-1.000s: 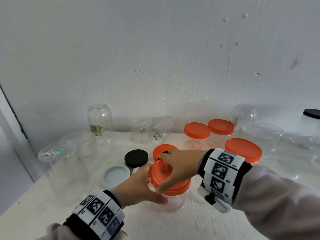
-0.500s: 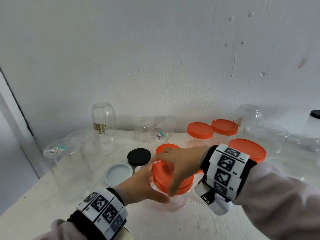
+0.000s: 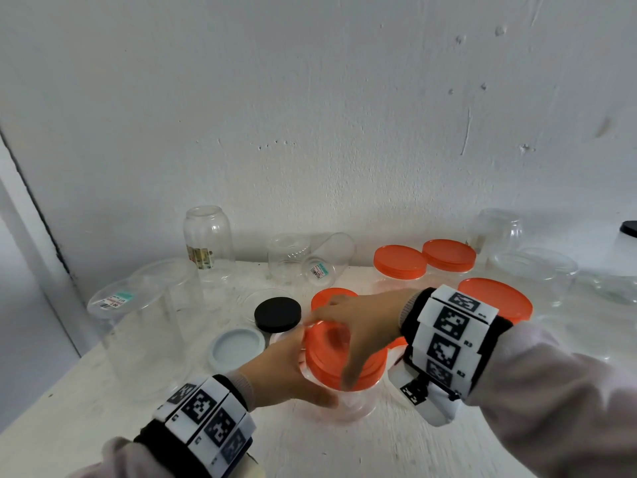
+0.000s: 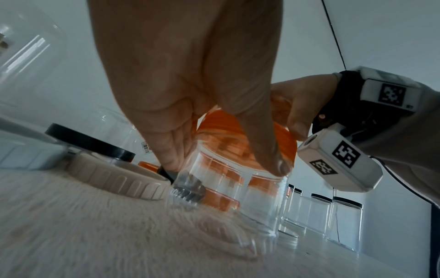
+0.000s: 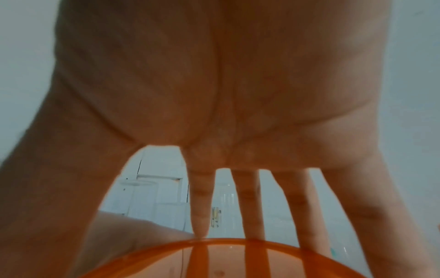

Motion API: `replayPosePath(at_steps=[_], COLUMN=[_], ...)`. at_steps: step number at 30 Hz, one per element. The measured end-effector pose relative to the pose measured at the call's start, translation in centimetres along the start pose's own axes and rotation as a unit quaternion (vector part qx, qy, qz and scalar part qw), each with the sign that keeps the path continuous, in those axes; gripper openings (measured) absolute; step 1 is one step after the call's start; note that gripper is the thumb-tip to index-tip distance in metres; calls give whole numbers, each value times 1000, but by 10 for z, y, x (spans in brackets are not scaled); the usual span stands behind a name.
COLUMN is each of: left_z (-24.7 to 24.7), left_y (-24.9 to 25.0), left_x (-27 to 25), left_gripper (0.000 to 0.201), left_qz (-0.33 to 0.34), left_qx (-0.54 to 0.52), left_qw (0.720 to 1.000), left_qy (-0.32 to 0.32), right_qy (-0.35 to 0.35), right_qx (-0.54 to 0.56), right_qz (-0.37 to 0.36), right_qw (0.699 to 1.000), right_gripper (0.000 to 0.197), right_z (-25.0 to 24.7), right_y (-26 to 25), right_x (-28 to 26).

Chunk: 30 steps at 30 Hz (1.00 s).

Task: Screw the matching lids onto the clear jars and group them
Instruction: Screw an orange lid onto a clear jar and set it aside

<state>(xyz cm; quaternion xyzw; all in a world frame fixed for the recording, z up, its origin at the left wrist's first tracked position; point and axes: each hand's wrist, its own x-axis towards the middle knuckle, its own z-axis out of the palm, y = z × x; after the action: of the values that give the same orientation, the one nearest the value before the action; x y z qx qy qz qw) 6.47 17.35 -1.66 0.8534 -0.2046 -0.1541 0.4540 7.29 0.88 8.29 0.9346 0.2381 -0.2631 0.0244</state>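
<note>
A clear jar (image 3: 348,403) (image 4: 240,190) stands at the table's near middle with an orange lid (image 3: 332,353) (image 4: 283,143) (image 5: 238,259) on its mouth. My left hand (image 3: 293,370) (image 4: 190,94) grips the jar's body from the left, thumb in front. My right hand (image 3: 358,326) (image 5: 214,112) arches over the lid, fingers and thumb spread round its rim. Behind it lie a loose orange lid (image 3: 332,297), a black lid (image 3: 277,313) and a pale grey lid (image 3: 237,348). Three orange-lidded jars (image 3: 400,262) stand further back right.
Several open clear jars stand at the back and left: a tall one (image 3: 206,241), a large one (image 3: 148,336), a tipped one with a label (image 3: 327,263). More clear jars (image 3: 537,270) crowd the right. A row of black-lidded jars (image 4: 333,212) shows in the left wrist view. The wall is close behind.
My right hand has turned on the orange lid, thumb swinging toward me and fingers moving round the rim. The left hand keeps holding the jar in the same spot.
</note>
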Motion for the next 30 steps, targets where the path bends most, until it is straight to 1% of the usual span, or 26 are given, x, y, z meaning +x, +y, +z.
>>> replayPosePath(at_steps=[3,8,11,13,15,17,19,22,24,26,28,30], left_z=[0,0,0,0,-1,-1,-1,-1,-1,0,0,-1], left_y=[0,0,0,1,1,0,1,2,2,1,1,1], left_x=[0,1,0,0,0,-1,-1,-1,-1,0,0,0], left_gripper=[75,73,80,80,76,79,83,83,89,92,84,78], left_qz=[-4,-18,-16,-5,-1,-9,-17,-19,-18,-12,-3,-3], left_qx=[10,11,5,4,4,8,13,10,7,11,11,8], left_qw=[1000,1000,1000,1000,1000,1000,1000,1000,1000,1000,1000,1000], left_qy=[2,-6,2,1,-3,0,-1,-5,-3,0,-1,-1], right_qy=[20,62,30,11,13,24,38,55,40,23,22,30], right_qx=[0,-10,-2,6,7,-2,-12,-13,-8,6,18,7], right_qz=[4,51,33,10,2,10,29,48,36,8,-9,-4], right_qw=[1000,997,999,1000,1000,1000,999,997,999,1000,1000,1000], right_gripper=[90,99,101,98,93,91,93,98,101,101,95,89], right_z=[1,10,5,1,0,2,7,10,9,5,3,4], right_y=[1,-1,-1,-1,-1,-1,-2,-3,-2,-2,0,-1], right_x=[2,8,6,2,1,3,5,7,6,2,0,1])
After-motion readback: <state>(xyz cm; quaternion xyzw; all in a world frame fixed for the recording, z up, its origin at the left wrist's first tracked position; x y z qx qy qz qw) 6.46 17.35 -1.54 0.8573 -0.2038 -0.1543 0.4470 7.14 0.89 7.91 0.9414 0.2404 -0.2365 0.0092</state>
